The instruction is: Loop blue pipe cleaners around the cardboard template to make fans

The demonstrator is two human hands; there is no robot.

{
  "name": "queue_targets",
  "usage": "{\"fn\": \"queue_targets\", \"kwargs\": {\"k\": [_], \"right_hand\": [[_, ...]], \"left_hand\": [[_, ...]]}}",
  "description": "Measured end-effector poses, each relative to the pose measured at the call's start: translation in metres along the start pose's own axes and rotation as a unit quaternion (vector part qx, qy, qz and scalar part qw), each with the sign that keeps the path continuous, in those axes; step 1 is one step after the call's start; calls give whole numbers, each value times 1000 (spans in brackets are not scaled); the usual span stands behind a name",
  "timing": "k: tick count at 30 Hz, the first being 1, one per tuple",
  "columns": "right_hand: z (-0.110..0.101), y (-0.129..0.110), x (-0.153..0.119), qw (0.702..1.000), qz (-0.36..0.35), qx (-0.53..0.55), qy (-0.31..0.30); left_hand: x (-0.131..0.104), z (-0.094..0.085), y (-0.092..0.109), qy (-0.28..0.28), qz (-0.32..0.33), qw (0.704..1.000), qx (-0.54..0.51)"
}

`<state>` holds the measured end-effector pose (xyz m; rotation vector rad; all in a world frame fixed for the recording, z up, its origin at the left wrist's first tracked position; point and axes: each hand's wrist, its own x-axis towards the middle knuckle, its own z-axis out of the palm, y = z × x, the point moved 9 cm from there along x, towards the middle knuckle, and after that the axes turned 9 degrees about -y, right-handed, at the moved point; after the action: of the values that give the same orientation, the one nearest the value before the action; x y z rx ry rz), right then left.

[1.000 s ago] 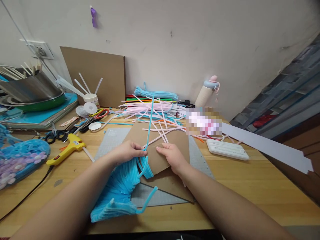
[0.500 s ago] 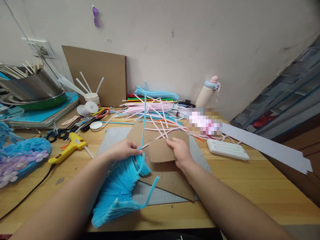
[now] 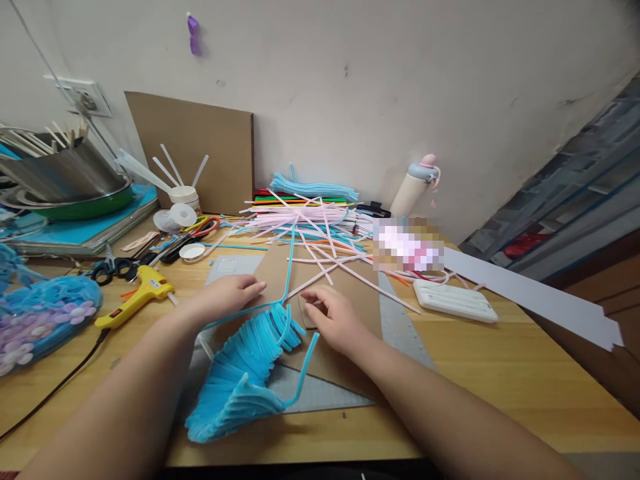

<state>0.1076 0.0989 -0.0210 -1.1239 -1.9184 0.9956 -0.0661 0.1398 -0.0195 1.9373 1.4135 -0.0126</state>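
Observation:
My left hand (image 3: 233, 295) hovers over the grey cutting mat (image 3: 325, 393), fingers stretched out and holding nothing. Below it lies a densely packed, curved blue pipe-cleaner piece (image 3: 245, 370). One loose blue stem (image 3: 290, 263) rises from its top, another runs left under my left hand, and a third sticks up at the lower right. My right hand (image 3: 335, 317) rests over a large cardboard sheet (image 3: 345, 370), its thumb and forefinger apart. Beside its fingertips shows the edge of a small cardboard piece (image 3: 309, 319); the rest is hidden under the hand.
Pink, blue and other pipe cleaners (image 3: 295, 217) are piled at the back. A yellow glue gun (image 3: 145, 293), scissors (image 3: 116, 267) and a flowered blue piece (image 3: 50, 320) lie left. On the right are a white power bank (image 3: 455, 300) and a bottle (image 3: 413, 190).
My left hand has let go of the blue stem and shifted up and left. The small cardboard piece has gone down flat under my right hand, which has moved left.

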Motion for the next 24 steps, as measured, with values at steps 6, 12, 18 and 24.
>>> {"fn": "queue_targets", "kwargs": {"k": [6,12,18,24], "right_hand": [[42,20,-3,974,85,180,-107],[33,8,-6,956,122,259,-68],[21,-8,-7,886,127,445,-39],[-15,-35,0,880,56,469,38]], "left_hand": [[-5,24,-1,-150,37,988,-19],[-9,34,23,-155,68,985,-46],[-33,24,71,-119,126,978,-117],[-39,-8,93,19,144,983,-115]]}}
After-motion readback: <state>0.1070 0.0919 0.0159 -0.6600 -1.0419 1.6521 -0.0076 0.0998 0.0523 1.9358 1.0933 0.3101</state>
